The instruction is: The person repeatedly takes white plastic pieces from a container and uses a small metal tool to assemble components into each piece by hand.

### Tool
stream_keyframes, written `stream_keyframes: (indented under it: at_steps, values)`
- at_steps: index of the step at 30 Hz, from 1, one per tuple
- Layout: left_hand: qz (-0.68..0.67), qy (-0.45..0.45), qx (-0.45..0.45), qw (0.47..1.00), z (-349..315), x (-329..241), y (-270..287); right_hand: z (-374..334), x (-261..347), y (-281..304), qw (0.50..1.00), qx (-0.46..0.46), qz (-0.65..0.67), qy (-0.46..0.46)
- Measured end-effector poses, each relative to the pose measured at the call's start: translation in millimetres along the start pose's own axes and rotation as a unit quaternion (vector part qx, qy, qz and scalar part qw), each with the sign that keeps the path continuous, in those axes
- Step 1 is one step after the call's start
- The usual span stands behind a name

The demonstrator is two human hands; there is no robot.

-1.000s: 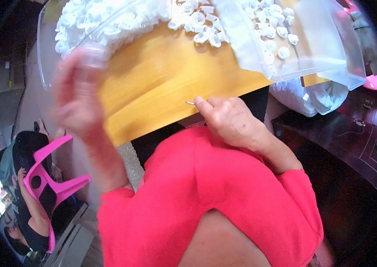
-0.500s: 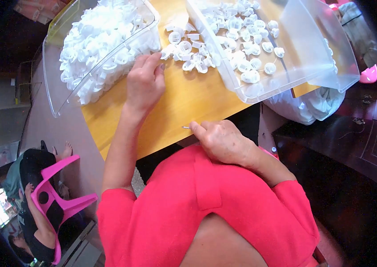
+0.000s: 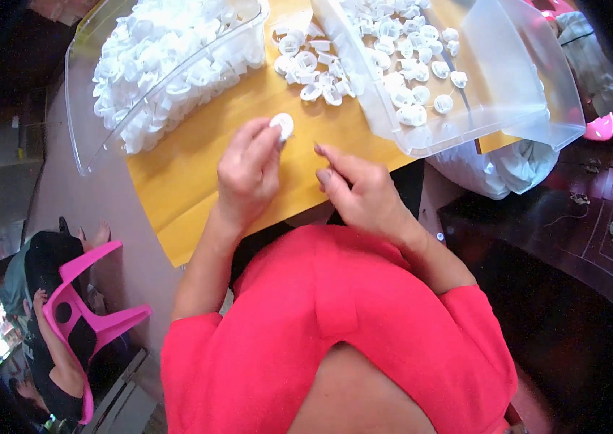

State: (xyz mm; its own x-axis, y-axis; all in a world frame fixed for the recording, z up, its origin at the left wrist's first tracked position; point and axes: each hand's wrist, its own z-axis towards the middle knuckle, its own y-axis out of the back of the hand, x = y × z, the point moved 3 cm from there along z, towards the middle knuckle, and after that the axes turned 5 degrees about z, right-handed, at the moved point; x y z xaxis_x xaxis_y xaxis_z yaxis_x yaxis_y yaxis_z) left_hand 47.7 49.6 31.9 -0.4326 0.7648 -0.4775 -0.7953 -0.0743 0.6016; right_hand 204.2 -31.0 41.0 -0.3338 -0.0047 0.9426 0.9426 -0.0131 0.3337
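Between thumb and fingertips, my left hand (image 3: 247, 170) pinches a small round white plastic part (image 3: 283, 126) above the yellow table (image 3: 187, 206). My right hand (image 3: 361, 189) is just to its right, fingers curled and the tips of thumb and forefinger turned toward the part. What lies inside that right hand is hidden; half a second ago a thin metal tip stuck out of it. Beyond my hands, several similar white parts (image 3: 306, 66) lie loose in a small heap.
At the far left a clear plastic bin (image 3: 75, 123) is heaped with white parts. A second translucent bin (image 3: 469, 141) at the far right holds more. White bags (image 3: 498, 170) sit below it. A person (image 3: 61, 311) is on a pink chair (image 3: 108, 329) at the left.
My left hand has come back from the loose heap toward me, with a round white part now in its fingertips. My right hand has risen toward it, and the metal tip no longer shows.
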Motion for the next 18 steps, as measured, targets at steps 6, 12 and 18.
stream_keyframes:
  at_steps: [6, 12, 18]
  values:
    - [-0.08, 0.043, -0.028, 0.995, -29, -30, 12, 16, 12, -21, 0.971, -0.006, 0.237, -0.039]
    - [-0.341, 0.283, -0.026, 0.896, -50, -16, 5, 15, 11, -23, 0.965, 0.052, 0.21, -0.149]
    - [-0.537, 0.363, 0.01, 0.761, -48, -11, 5, 16, 18, -27, 0.972, 0.05, 0.194, -0.125]
